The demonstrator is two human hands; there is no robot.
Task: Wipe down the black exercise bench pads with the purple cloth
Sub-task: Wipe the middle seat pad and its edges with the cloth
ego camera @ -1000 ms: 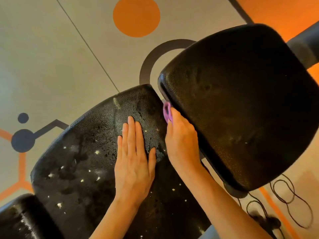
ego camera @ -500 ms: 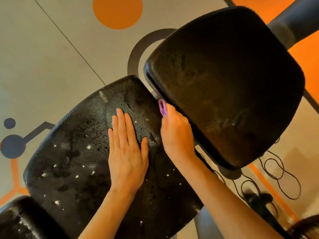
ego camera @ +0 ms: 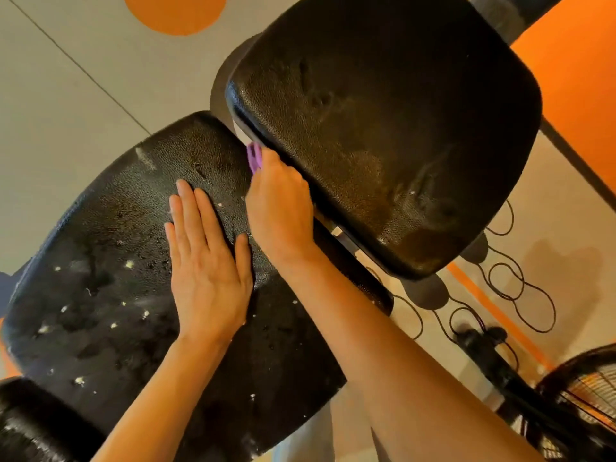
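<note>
Head view: two large black pads, near pad (ego camera: pixel 133 278) and far pad (ego camera: pixel 383 135), plus a third black roll (ego camera: pixel 30 425) at near left; one purple cloth (ego camera: pixel 254 157); two hands. Left hand (ego camera: pixel 206 261) flat, fingers straight and together, palm pressed on near pad. Right hand (ego camera: pixel 278 208) tucked into gap between pads, grip closed around purple cloth, only a small fold showing past fingertips, against far pad's left edge. White flecks and wet patches across near pad. Beige floor (ego camera: pixel 66 95) with orange circle (ego camera: pixel 173 11); black cable (ego camera: pixel 500 295) looped at right; fan grille (ego camera: pixel 586 395) at near right.
</note>
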